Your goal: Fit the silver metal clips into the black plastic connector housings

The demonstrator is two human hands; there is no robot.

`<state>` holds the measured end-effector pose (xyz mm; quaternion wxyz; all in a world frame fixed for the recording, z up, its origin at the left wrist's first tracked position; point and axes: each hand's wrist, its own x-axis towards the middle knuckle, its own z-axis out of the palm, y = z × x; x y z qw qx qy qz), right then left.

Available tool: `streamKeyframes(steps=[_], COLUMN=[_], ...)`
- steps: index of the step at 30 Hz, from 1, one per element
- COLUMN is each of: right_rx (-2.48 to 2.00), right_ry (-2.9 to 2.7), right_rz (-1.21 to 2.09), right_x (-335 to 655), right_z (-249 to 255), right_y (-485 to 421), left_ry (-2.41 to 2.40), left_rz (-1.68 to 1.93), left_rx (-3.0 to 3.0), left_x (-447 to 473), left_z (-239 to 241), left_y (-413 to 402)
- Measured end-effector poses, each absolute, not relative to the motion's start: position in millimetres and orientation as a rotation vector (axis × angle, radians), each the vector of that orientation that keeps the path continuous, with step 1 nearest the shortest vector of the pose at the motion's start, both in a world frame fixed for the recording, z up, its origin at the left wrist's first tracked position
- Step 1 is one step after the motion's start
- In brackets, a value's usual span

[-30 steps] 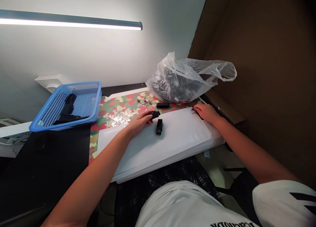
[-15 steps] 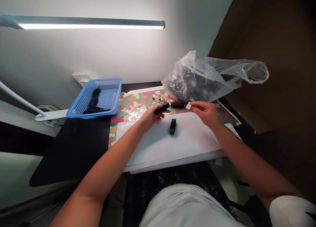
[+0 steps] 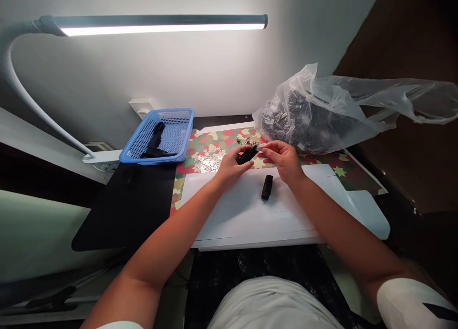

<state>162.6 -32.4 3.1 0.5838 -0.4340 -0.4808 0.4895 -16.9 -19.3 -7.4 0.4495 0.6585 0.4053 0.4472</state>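
My left hand (image 3: pixel 231 167) is shut on a black plastic connector housing (image 3: pixel 247 154), holding it tilted above the white board. My right hand (image 3: pixel 284 161) meets that housing's right end with its fingertips drawn together. The small white piece it held earlier is hidden or too small to make out. A second black connector housing (image 3: pixel 266 187) lies on the white board (image 3: pixel 229 209) just below my hands, touching neither.
Behind my hands lie a camouflage-patterned mat (image 3: pixel 211 145) and a scatter of small silver metal parts (image 3: pixel 209 162). A blue mesh basket (image 3: pixel 156 135) holds black pieces at the left, and a clear plastic bag (image 3: pixel 307 119) of dark parts sits at the right.
My hands have come together, with my right hand moving left to the held housing. The black piece that lay on the mat no longer shows. The whole view has shifted as my head turned.
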Motion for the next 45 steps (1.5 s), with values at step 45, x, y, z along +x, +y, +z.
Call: streamKeyframes(steps=[45], right_rx=[-1.011], right_ry=[-1.216], right_rz=[1.213], right_x=[156.6], right_z=[-3.0], right_y=[-28.1], left_ry=[0.973], left_rz=[1.009], left_rx=[1.564], left_x=[-13.0], left_z=[-4.5], left_y=[-21.5])
